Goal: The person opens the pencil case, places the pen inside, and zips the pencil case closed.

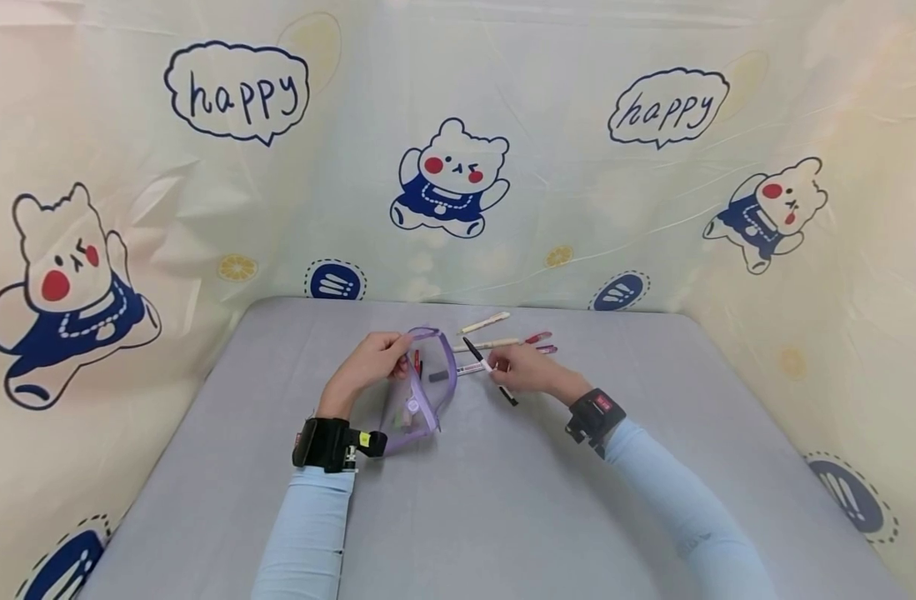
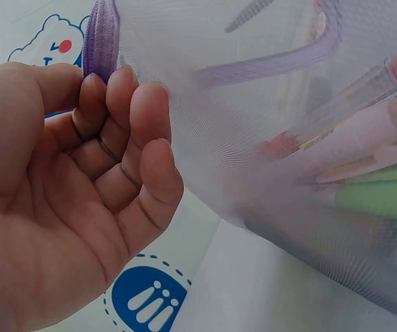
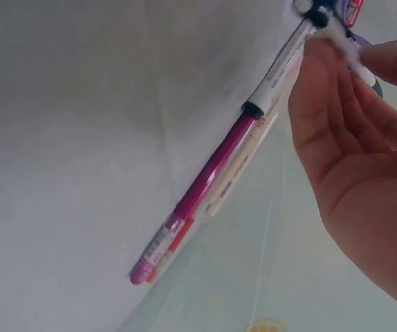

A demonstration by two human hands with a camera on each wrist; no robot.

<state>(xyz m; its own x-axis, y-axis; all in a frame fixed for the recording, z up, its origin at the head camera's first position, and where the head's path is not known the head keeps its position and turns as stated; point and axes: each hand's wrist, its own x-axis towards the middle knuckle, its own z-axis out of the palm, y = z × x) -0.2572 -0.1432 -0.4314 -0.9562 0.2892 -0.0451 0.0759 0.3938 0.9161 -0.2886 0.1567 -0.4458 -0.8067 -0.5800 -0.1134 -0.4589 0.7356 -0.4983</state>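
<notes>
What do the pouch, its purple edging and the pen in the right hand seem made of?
Pouch: likely synthetic mesh, sheer; fine weave shows, pens visible through it. Edging: probably woven fabric, matt; ribbed texture. Held pen: likely hard plastic; straight, stiff form, gloss unclear.

Loose pens (image 1: 484, 323) on grey table (image 1: 518, 500)

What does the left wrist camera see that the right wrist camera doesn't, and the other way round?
Only left: the left hand pinching the purple edge of a mesh pouch, a green pen and a pink pen seen through the mesh, and a printed bear.

Only right: the right hand holding a black-and-white pen, plus a magenta pen lying beside a beige pen.

Both: pens and some pale printed backdrop.
</notes>
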